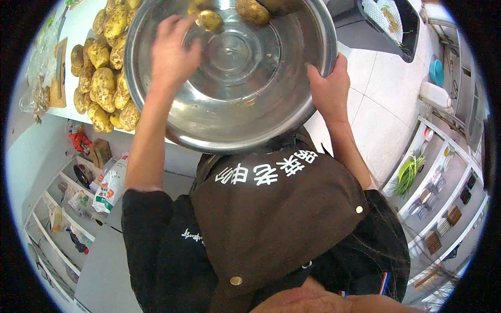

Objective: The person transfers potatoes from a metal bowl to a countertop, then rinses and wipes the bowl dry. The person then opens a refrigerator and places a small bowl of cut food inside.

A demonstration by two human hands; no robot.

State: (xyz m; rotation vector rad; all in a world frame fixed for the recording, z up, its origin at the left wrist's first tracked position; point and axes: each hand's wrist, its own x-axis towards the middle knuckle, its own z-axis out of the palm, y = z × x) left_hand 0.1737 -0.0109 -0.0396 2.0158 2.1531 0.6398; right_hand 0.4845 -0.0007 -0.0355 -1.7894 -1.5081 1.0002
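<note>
A large stainless steel basin [235,121] is tilted in front of my body. At its right rim my right hand [330,88] grips the edge, thumb on the inside. My left hand [174,54] is over the basin's left inner side, blurred, with thumb and fingers spread and nothing seen in its grasp. A small potato [209,20] lies just beyond its fingertips. Farther along the basin's upper wall sits a larger soil-specked potato [252,11]. Left of the basin, a heap of unpeeled potatoes [102,88] rests on a white table [62,111].
A wooden board [59,74] with a dark-bladed knife and clear plastic bags [37,78] lie beyond the heap. A black bin [410,43] stands upper right on the tiled floor [375,78]. Shelving with dishes [426,195] is at right; shelves with bags [54,195] are at left.
</note>
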